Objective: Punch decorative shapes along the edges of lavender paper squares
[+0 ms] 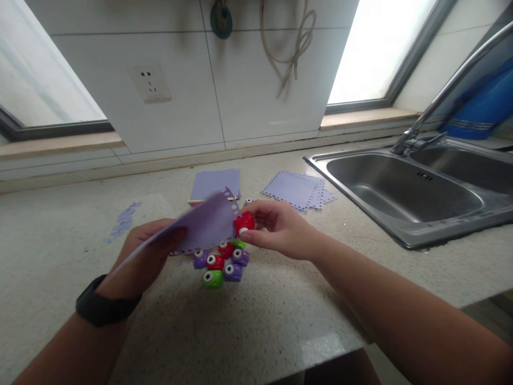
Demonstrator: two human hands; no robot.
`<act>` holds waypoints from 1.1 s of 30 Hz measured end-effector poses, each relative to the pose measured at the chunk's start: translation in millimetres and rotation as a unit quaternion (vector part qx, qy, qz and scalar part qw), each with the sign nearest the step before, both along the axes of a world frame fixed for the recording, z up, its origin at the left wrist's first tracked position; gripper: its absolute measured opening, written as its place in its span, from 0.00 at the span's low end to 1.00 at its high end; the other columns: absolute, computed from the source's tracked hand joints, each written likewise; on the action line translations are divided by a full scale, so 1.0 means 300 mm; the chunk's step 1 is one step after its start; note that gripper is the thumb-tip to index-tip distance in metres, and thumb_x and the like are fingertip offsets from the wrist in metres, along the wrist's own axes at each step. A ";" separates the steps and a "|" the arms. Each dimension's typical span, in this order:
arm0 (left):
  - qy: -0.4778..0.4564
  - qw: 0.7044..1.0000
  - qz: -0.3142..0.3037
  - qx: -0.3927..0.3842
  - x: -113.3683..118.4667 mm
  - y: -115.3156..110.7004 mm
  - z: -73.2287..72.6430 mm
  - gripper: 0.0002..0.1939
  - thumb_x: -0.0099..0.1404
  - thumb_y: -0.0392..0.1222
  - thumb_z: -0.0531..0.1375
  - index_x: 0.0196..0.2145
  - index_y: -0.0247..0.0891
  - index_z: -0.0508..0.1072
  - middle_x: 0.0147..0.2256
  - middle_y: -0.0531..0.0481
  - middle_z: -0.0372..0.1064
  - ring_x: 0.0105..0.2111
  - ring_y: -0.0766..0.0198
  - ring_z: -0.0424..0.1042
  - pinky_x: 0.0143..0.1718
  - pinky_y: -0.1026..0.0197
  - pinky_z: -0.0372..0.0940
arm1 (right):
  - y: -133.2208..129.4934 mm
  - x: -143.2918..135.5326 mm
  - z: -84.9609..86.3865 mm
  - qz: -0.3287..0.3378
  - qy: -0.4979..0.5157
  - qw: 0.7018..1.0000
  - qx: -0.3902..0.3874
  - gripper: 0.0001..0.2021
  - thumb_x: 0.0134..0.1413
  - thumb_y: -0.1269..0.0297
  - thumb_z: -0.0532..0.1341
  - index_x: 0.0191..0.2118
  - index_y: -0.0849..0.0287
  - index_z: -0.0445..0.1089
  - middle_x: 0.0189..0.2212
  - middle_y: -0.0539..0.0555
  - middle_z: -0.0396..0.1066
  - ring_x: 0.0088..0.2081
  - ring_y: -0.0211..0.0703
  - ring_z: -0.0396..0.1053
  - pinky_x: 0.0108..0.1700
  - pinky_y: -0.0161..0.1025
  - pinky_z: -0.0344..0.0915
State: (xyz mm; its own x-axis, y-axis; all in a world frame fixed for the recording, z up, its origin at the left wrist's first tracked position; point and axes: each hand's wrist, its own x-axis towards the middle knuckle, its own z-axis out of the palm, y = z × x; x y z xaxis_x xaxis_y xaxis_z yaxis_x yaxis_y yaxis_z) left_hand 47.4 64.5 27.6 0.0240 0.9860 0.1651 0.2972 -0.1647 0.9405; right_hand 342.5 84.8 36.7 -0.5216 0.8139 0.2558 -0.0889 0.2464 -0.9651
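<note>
My left hand (150,256) grips a sheet of purple paper (204,222) by its near left part, holding it tilted above the counter. Small punched holes run along two of the sheet's edges. At the sheet's right edge, my right hand (276,227) pinches a red craft punch (244,223) between thumb and fingers. Below the paper stand several more small punches: a green punch (212,279), a red punch (215,261) and a purple punch (233,271) among them. The paper and my right hand partly cover the rest of this group.
Behind the paper lies a stack of uncut purple sheets (216,184). Purple sheets with punched edges (294,188) are fanned out to its right. Purple paper scraps (125,220) lie at left. A steel sink (404,187) with a faucet (449,96) borders the right side.
</note>
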 end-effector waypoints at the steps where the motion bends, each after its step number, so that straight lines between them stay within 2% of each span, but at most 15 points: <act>1: -0.003 1.000 0.009 0.000 0.004 -0.002 -0.004 0.09 0.59 0.50 0.70 0.31 0.44 0.84 0.35 0.46 0.83 0.42 0.46 0.81 0.42 0.50 0.77 | 0.004 -0.005 -0.003 0.008 0.015 0.999 -0.031 0.15 0.53 0.57 0.74 0.42 0.59 0.77 0.34 0.53 0.77 0.36 0.40 0.74 0.41 0.41 0.73; 3: -0.014 1.000 0.020 0.001 0.010 -0.005 -0.006 0.07 0.62 0.49 0.70 0.31 0.45 0.83 0.39 0.48 0.84 0.49 0.46 0.80 0.51 0.50 0.75 | 0.011 -0.013 -0.009 0.013 0.036 0.997 -0.072 0.15 0.51 0.57 0.76 0.40 0.59 0.77 0.33 0.52 0.77 0.35 0.39 0.74 0.41 0.40 0.73; 5: -0.027 0.999 0.027 -0.005 0.015 -0.006 -0.004 0.07 0.63 0.49 0.70 0.32 0.45 0.82 0.42 0.49 0.84 0.51 0.47 0.80 0.55 0.52 0.73 | 0.016 -0.016 -0.015 0.008 0.044 0.995 -0.093 0.16 0.49 0.58 0.77 0.40 0.59 0.78 0.33 0.51 0.78 0.35 0.38 0.74 0.41 0.39 0.73; 10: -0.052 0.998 0.033 0.000 0.026 -0.002 0.006 0.06 0.62 0.48 0.71 0.35 0.45 0.83 0.37 0.51 0.84 0.48 0.49 0.81 0.53 0.55 0.74 | 0.020 -0.010 -0.022 0.002 0.060 0.991 -0.120 0.16 0.48 0.58 0.78 0.40 0.59 0.78 0.34 0.51 0.79 0.35 0.38 0.76 0.43 0.39 0.75; 13: -0.040 0.999 0.027 0.006 0.028 -0.001 0.006 0.08 0.63 0.50 0.71 0.37 0.47 0.83 0.39 0.52 0.85 0.48 0.50 0.81 0.55 0.56 0.73 | 0.020 -0.010 -0.024 -0.002 0.068 0.989 -0.131 0.16 0.47 0.60 0.79 0.39 0.59 0.79 0.34 0.51 0.80 0.35 0.38 0.77 0.43 0.39 0.76; 20: -0.004 0.999 0.036 -0.016 0.021 -0.002 -0.001 0.13 0.63 0.55 0.70 0.38 0.45 0.85 0.41 0.49 0.85 0.43 0.47 0.81 0.48 0.54 0.76 | 0.025 -0.013 -0.029 -0.025 0.059 0.986 -0.155 0.18 0.40 0.63 0.81 0.38 0.59 0.80 0.32 0.52 0.81 0.33 0.38 0.79 0.40 0.37 0.77; 26: -0.043 0.999 0.025 -0.007 0.033 -0.007 0.005 0.09 0.64 0.52 0.70 0.36 0.45 0.83 0.42 0.50 0.84 0.52 0.48 0.79 0.57 0.53 0.71 | 0.026 -0.010 -0.034 -0.027 0.053 0.986 -0.156 0.17 0.42 0.64 0.81 0.39 0.60 0.80 0.33 0.53 0.81 0.34 0.38 0.79 0.41 0.37 0.77; 30: -0.048 0.998 0.034 -0.012 0.035 -0.007 0.004 0.11 0.63 0.52 0.71 0.38 0.44 0.83 0.41 0.49 0.84 0.51 0.46 0.79 0.58 0.48 0.72 | 0.025 -0.010 -0.034 -0.026 0.050 0.986 -0.155 0.18 0.42 0.64 0.81 0.40 0.60 0.80 0.33 0.53 0.81 0.35 0.39 0.79 0.42 0.39 0.78; 33: -0.024 0.999 0.040 -0.010 0.036 -0.005 0.008 0.10 0.63 0.52 0.70 0.38 0.46 0.83 0.42 0.51 0.84 0.51 0.46 0.80 0.59 0.48 0.71 | 0.024 -0.010 -0.030 -0.026 0.053 0.986 -0.153 0.17 0.42 0.63 0.80 0.39 0.60 0.80 0.32 0.52 0.81 0.34 0.39 0.79 0.42 0.39 0.78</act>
State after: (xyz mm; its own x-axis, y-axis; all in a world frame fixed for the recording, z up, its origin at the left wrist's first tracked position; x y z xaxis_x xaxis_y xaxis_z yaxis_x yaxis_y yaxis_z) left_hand 58.2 62.9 29.9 -0.0618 0.9875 0.1448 0.2624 -0.1239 0.9570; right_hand 339.5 91.9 27.8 -0.4607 0.8865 0.0447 -0.1887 -0.0486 -0.9808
